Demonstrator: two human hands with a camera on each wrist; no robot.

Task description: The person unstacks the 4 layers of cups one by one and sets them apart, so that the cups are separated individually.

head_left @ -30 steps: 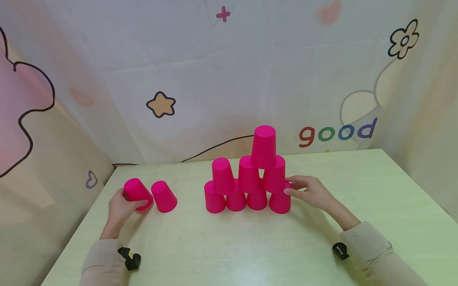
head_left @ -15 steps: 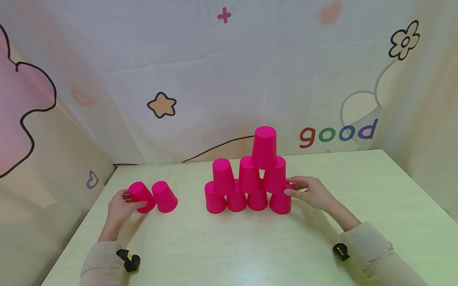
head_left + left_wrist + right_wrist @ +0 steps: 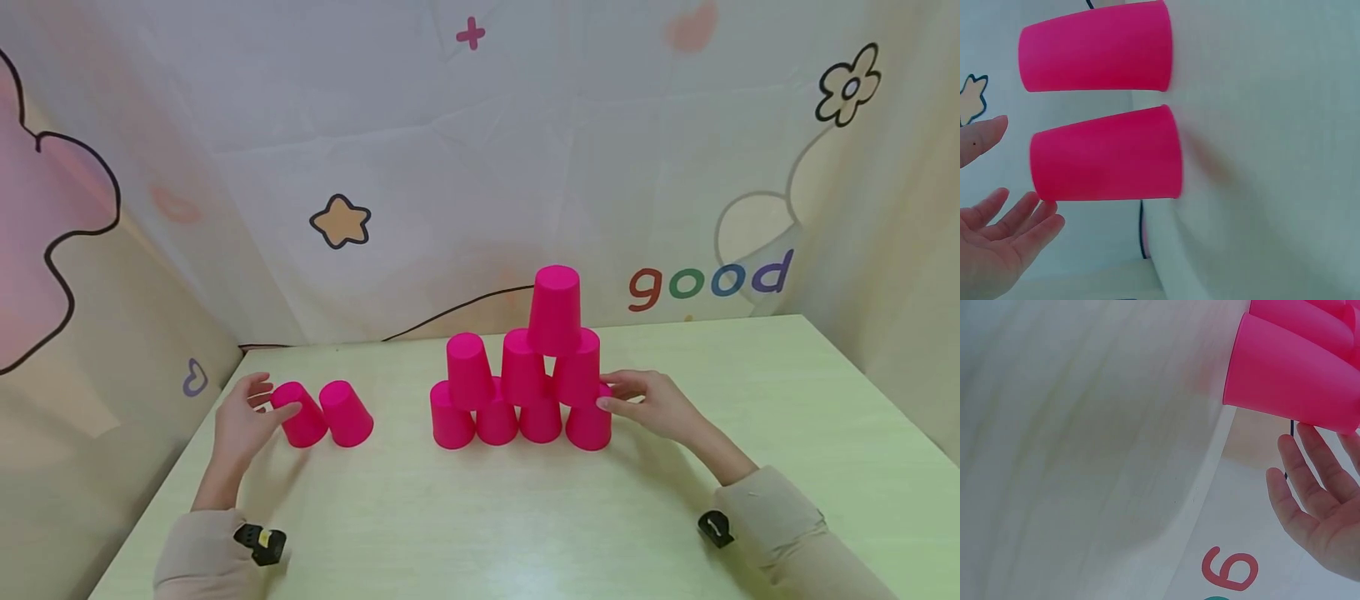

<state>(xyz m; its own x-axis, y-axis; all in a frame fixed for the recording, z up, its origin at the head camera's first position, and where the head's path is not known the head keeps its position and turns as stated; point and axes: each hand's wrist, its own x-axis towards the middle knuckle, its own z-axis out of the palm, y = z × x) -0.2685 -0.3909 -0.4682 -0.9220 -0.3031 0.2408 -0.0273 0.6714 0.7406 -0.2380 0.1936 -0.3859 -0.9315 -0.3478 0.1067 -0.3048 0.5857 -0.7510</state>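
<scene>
On the pale table (image 3: 480,517) stands a pink cup pile (image 3: 523,367), two cups (image 3: 347,414) left of it. The right hand (image 3: 651,404), fingers nearly straight, touches the pile; the left hand (image 3: 243,421), thumb and fingers apart, holds nothing beside the two cups.

Pale yellow-green, wood-grained tabletop (image 3: 480,508). Directly on it: row of four hot-pink, tapered, smooth-sided cups (image 3: 510,425), mouths down, close together. Well left of row: hot-pink tapered cup (image 3: 347,414), mouth down; just beyond, farther from row, matching hot-pink cup (image 3: 306,427), narrow gap between.
</scene>
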